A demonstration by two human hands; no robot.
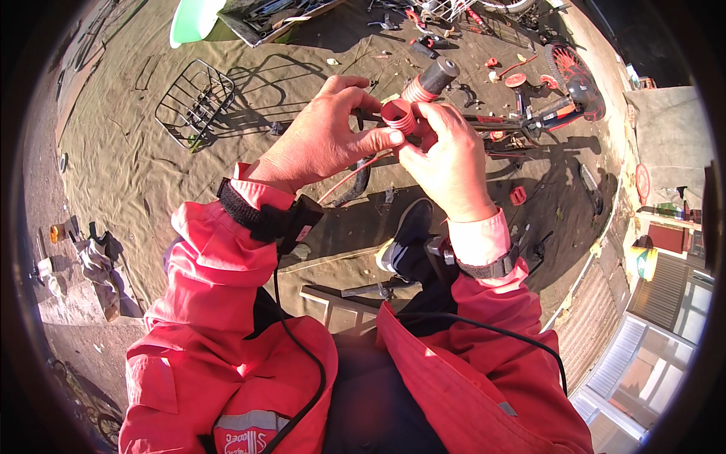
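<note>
Both hands meet in front of me around a red ribbed rubber grip (399,116). My left hand (321,136) pinches the grip's open end between thumb and fingers. My right hand (446,159) wraps around it from the right side. A second red-and-grey grip (429,79) sticks up just behind the fingers on a dark bar (522,121) running to the right. Red jacket sleeves with black wrist straps cover both forearms.
A tan tarp on the ground holds a wire basket (193,102) at left, a red-rimmed small wheel (575,76) at upper right and scattered tools and red parts. A tool tray (265,19) lies at the top. My dark shoe (408,234) rests below the hands.
</note>
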